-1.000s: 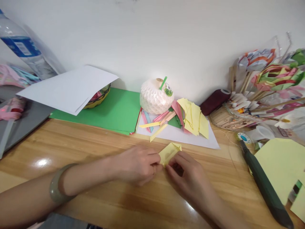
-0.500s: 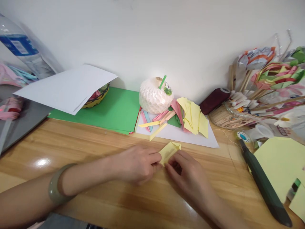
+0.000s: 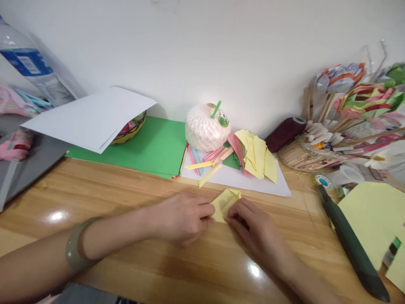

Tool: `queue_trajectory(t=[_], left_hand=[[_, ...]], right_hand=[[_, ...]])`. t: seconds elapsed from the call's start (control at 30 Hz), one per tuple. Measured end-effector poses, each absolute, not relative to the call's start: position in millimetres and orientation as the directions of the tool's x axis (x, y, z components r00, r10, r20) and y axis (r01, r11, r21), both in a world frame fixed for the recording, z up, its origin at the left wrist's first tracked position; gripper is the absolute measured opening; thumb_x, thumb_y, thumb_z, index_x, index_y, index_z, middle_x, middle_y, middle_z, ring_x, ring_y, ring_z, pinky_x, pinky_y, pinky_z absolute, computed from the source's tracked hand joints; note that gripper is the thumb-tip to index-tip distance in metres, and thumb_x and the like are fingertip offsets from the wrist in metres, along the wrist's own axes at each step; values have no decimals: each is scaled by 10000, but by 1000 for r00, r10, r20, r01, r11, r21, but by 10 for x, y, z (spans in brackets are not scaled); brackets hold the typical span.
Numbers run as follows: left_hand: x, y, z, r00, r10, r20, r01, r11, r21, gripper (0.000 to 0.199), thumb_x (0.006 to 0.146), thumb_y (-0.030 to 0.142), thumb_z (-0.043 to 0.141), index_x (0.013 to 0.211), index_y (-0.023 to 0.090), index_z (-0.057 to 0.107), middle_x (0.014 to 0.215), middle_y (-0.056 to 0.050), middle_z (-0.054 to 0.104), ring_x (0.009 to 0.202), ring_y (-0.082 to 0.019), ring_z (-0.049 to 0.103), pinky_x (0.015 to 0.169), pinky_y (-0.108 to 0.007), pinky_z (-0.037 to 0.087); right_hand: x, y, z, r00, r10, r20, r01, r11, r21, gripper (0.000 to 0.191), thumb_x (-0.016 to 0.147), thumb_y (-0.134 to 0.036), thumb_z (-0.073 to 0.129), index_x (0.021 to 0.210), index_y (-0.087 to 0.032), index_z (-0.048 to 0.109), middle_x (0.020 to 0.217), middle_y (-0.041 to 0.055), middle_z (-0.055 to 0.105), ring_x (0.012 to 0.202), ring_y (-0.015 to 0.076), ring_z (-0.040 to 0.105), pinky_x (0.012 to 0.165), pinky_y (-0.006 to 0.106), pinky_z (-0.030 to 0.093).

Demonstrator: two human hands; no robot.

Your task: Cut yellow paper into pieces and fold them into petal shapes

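A small yellow paper (image 3: 225,203) with folded edges lies on the wooden table (image 3: 126,270) between my hands. My left hand (image 3: 186,215) pinches its left edge between thumb and fingers. On the right side, my right hand (image 3: 253,223) has its fingertips closed on the paper's lower right edge. Just behind lie folded strips in yellow (image 3: 209,175), pink and blue, and a stack of yellow paper pieces (image 3: 257,155) on a white sheet (image 3: 278,185).
A white wrapped coconut (image 3: 205,128) with a green straw stands by the wall. Green sheets (image 3: 152,147) and white paper (image 3: 91,116) lie left. At right are a dark green cutter (image 3: 352,245), a maroon thread spool (image 3: 284,133) and a basket (image 3: 310,156) with sticks.
My right hand has shifted slightly right along the yellow paper, and more of the paper's lower part shows. My left hand has stayed almost in place.
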State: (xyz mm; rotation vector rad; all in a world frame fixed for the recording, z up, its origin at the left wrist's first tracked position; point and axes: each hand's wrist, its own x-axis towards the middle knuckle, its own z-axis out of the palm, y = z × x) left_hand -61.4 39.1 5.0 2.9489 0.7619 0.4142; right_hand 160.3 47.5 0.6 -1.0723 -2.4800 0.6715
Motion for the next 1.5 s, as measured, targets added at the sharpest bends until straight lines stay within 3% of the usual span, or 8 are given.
queue_trajectory(t=[0.17,0.47,0.73,0.9,1.13,1.27,1.37,1.5], left_hand=[[-620,389,41,835,496,240,472,-868,152,163,806,159,506,652,162,561,752,-13,568,683,-155,496,574,-290,387],[-627,399,59,850,478,220,452,-877,161,122,791,149,515,683,157,571,769,-19,571,707,-157,494,592,-284,391],[-642,396,6,848,476,232,481,-876,39,67,863,203,526,850,175,586,806,-15,545,729,-175,494,567,-289,376],[-670,454,65,826,467,317,516,-852,-87,144,896,158,478,871,121,614,857,-64,575,854,-213,512,691,-324,427],[-590,331,11,820,459,343,524,-842,-127,174,901,140,459,853,105,622,866,-72,592,833,-200,522,719,-328,443],[-561,324,-14,772,557,307,599,-798,-58,182,914,167,444,862,116,611,869,-68,595,832,-193,523,695,-313,439],[-592,371,18,807,518,283,540,-841,-3,211,922,164,407,990,122,602,1009,-66,615,917,-195,521,754,-311,439],[-633,416,54,845,442,302,458,-889,18,283,917,138,373,1112,111,576,1131,-51,613,985,-205,508,852,-337,416]], right_hand=[[1683,501,60,-793,556,248,424,797,-430,216,876,-125,436,1015,-193,586,852,55,571,732,129,548,608,235,437],[1681,498,26,-807,533,255,437,829,-349,251,890,-127,428,1094,-175,567,880,69,596,769,139,568,628,249,472],[1726,513,85,-864,413,287,340,900,-273,269,846,-94,436,1063,-145,585,835,70,603,701,143,536,568,257,436],[1680,483,166,-891,368,266,302,918,-259,272,820,-116,438,1040,-116,598,774,70,595,688,174,503,572,305,428],[1531,317,103,-786,573,231,522,816,-249,227,866,-152,463,1052,-128,592,805,62,566,719,164,513,600,291,442],[1570,340,130,-736,583,344,480,808,-342,196,865,-129,456,973,-147,618,704,29,560,638,138,514,541,254,416],[1641,425,163,-600,692,402,543,721,-430,192,876,-145,453,979,-156,614,745,39,589,683,139,548,584,254,439],[1666,488,114,-482,843,238,621,521,-586,125,870,-238,502,906,-193,613,756,17,595,664,129,553,587,249,441]])
